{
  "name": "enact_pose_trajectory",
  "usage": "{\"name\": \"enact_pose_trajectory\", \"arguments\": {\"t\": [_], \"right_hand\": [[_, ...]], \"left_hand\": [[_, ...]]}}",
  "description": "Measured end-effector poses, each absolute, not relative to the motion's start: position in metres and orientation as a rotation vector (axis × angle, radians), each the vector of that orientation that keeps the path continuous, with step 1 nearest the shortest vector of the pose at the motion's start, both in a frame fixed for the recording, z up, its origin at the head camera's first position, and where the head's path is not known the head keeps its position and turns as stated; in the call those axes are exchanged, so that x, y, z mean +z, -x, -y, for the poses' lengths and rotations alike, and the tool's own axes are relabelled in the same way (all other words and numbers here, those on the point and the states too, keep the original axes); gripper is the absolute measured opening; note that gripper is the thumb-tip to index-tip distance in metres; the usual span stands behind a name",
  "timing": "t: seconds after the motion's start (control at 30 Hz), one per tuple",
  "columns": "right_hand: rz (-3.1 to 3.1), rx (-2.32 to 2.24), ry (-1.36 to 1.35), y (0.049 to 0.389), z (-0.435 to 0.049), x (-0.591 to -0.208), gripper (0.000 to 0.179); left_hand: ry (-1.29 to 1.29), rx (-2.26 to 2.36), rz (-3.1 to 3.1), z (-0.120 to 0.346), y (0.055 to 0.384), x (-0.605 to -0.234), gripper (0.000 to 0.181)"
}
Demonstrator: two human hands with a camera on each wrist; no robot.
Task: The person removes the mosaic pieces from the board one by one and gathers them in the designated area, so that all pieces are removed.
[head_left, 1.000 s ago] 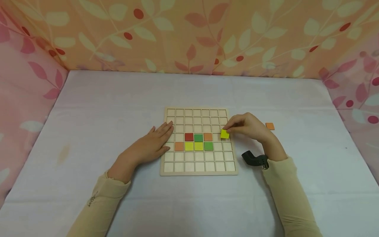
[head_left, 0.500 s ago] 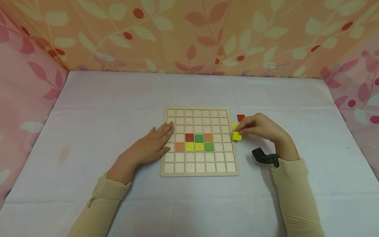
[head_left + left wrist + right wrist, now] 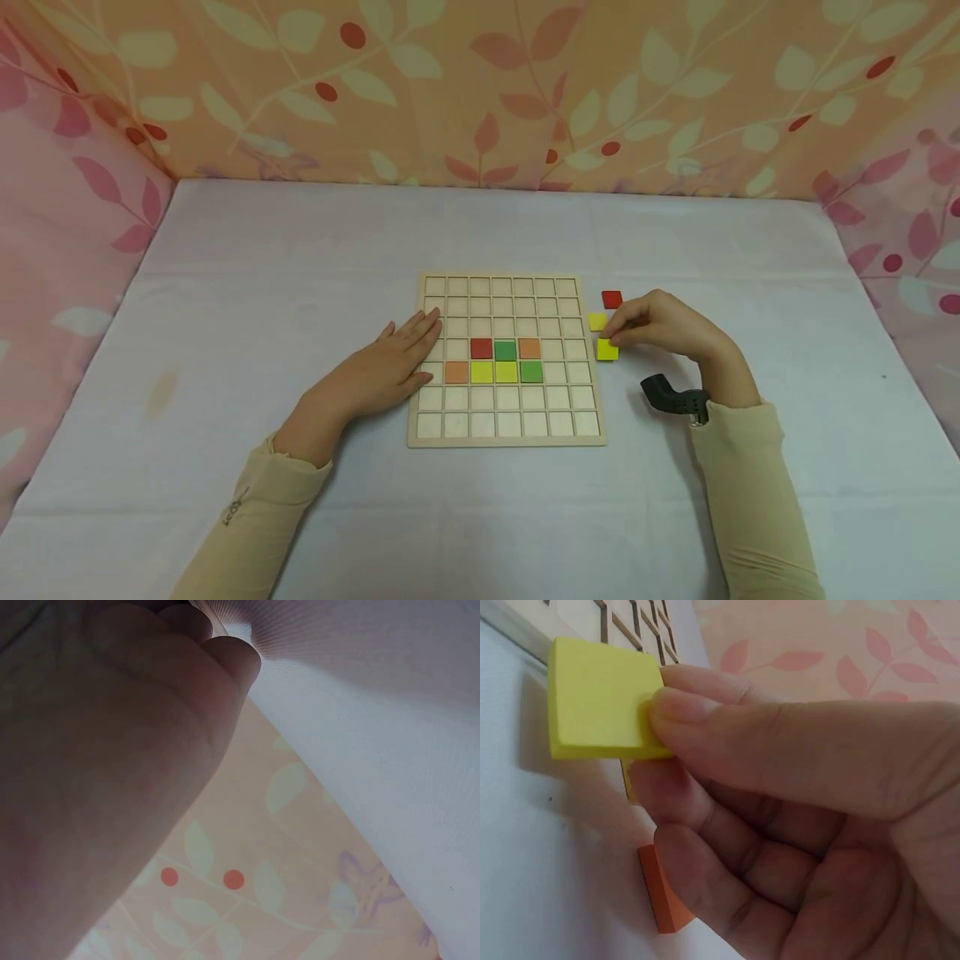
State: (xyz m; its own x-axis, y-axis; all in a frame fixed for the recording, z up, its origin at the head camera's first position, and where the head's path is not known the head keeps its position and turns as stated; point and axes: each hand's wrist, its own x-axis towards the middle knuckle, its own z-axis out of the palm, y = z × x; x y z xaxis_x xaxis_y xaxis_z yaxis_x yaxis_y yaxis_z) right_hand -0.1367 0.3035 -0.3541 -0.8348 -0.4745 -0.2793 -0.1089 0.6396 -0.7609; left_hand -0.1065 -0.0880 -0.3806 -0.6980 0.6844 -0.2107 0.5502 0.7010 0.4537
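Observation:
My right hand (image 3: 663, 329) pinches a yellow square tile (image 3: 607, 349) between thumb and fingers, just off the right edge of the wooden grid board (image 3: 506, 444). Seen from the right wrist, the yellow tile (image 3: 604, 697) is held at one side, its broad face showing. My left hand (image 3: 367, 367) lies flat with straight fingers over the board's left edge. Set in the board's middle cells are a red tile (image 3: 481, 348), green, orange and yellow tiles in two rows. In the left wrist view, the left hand (image 3: 112, 735) fills the left side and the board is out of sight.
Right of the board lie a second yellow tile (image 3: 597, 322) and a red tile (image 3: 612, 299), close to the right fingers. An orange tile (image 3: 664, 892) shows below the fingers in the right wrist view. A black wrist device (image 3: 671, 395) juts from the right sleeve.
My right hand has moved right with the yellow tile, from over the board's right column to beyond its edge. Red and yellow tiles came into sight; the orange one got covered. The left hand stays put.

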Motion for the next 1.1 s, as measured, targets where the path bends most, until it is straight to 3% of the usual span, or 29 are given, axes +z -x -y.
{"name": "enact_pose_trajectory", "arguments": {"t": [1.1], "right_hand": [[-2.523,-0.845,0.434,0.132,-0.292,-0.353,0.010]], "left_hand": [[-0.944,0.510,-2.552,0.089,0.105,-0.382,0.067]]}}
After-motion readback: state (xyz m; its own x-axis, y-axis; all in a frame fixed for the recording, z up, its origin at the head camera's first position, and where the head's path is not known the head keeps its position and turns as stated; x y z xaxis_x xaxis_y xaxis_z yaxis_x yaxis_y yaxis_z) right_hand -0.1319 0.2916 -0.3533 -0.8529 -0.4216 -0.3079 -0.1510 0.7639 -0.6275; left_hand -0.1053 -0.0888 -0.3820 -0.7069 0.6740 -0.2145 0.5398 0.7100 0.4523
